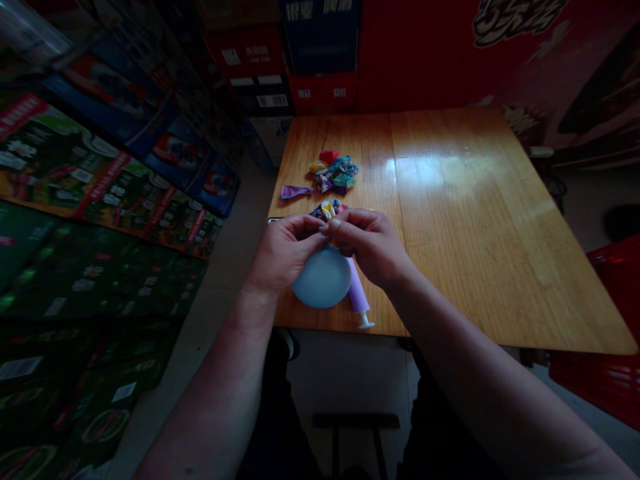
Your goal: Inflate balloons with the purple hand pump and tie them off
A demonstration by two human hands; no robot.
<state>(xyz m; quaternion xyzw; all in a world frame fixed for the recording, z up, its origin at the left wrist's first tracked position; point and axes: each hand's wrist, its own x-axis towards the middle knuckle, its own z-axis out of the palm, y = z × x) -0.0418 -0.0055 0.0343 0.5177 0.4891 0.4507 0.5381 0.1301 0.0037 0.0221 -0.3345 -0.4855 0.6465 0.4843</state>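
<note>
A small inflated light-blue balloon (pixel 321 280) hangs below my two hands over the near edge of the wooden table (pixel 465 220). My left hand (pixel 283 250) and my right hand (pixel 370 243) meet above it, fingers pinched together on the balloon's neck. A lilac hand pump (pixel 359 297) lies on the table just under my right hand, its white handle pointing at me. Just beyond my fingers lies a small heap of uninflated balloons (pixel 327 209).
Further back on the table sit another pile of coloured balloons (pixel 336 173) and a single purple one (pixel 296 192). Stacked printed cartons (pixel 100 173) line the left side. A red crate (pixel 615 333) stands at the right. A dark stool (pixel 355 427) is below the table edge.
</note>
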